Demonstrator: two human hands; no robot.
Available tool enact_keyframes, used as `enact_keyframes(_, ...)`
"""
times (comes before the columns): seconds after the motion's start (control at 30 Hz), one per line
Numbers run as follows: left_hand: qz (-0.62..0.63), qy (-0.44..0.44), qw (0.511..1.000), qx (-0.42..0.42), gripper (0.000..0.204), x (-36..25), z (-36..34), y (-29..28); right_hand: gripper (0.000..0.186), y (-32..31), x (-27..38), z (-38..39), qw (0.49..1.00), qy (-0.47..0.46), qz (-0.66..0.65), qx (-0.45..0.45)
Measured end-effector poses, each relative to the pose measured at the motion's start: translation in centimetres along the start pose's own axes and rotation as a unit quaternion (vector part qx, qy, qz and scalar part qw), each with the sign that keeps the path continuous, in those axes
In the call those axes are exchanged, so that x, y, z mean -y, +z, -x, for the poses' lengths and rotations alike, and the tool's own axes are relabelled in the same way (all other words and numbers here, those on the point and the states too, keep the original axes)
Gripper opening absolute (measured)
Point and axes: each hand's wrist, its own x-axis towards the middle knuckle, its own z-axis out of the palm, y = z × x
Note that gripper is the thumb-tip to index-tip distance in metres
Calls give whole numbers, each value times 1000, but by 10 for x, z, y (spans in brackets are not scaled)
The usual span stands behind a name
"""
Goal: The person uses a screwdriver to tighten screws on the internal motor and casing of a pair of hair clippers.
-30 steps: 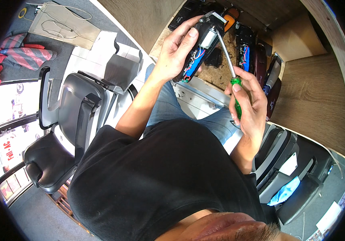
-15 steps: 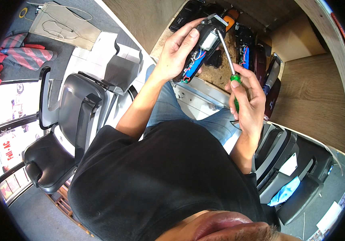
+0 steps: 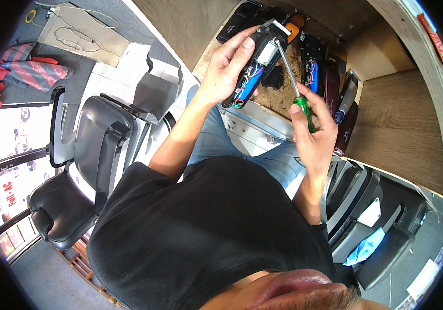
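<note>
My left hand point(image 3: 227, 67) is closed around a black hair clipper point(image 3: 255, 72), its housing off so that a silver motor, a blue battery and thin wires show. The clipper's metal blade end points away from me. Between the fingers of my right hand point(image 3: 315, 121) is a screwdriver point(image 3: 290, 75) with a green handle. Its tip reaches the clipper close to the motor, just below the blade; whether it sits in a screw is too small to tell. A second opened clipper point(image 3: 312, 72) with a blue battery lies on the wooden surface beyond my right hand.
Wooden panels point(image 3: 405, 113) enclose the work surface at the right. Black and dark red clippers point(image 3: 346, 129) line its right side, and an orange and black clipper point(image 3: 295, 25) lies at the back. Black padded chairs point(image 3: 103, 129) stand at the left and lower right.
My right hand has shifted slightly, and its grip on the green handle has changed, with the handle now tilted more. The left hand and the clipper have hardly moved.
</note>
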Motion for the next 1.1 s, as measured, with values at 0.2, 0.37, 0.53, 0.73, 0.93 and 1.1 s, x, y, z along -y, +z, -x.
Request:
enact_keyframes(0.2, -2, -1, 1000, 2, 50, 0, 0, 1, 37, -4, 1, 0, 1000, -22, 18, 10)
enact_keyframes(0.37, -13, -5, 1000, 0, 50, 0, 0, 0, 36, -5, 8, 1, 1000, 9, 3, 10)
enact_keyframes(0.53, -14, -4, 1000, 0, 49, 0, 0, 0, 35, -6, 12, 1, 1000, 15, 15, 7)
enact_keyframes(0.73, -9, -6, 1000, 5, 49, -1, -1, 0, 35, -11, 14, -6, 999, -8, 37, 20)
enact_keyframes(0.93, -25, 8, 1000, 5, 50, 2, 0, 1, 35, -12, 14, -5, 999, 21, -2, 25)
enact_keyframes(1.1, -40, 15, 999, 3, 51, 0, 0, 3, 36, -14, 14, -2, 999, 34, -9, 32)
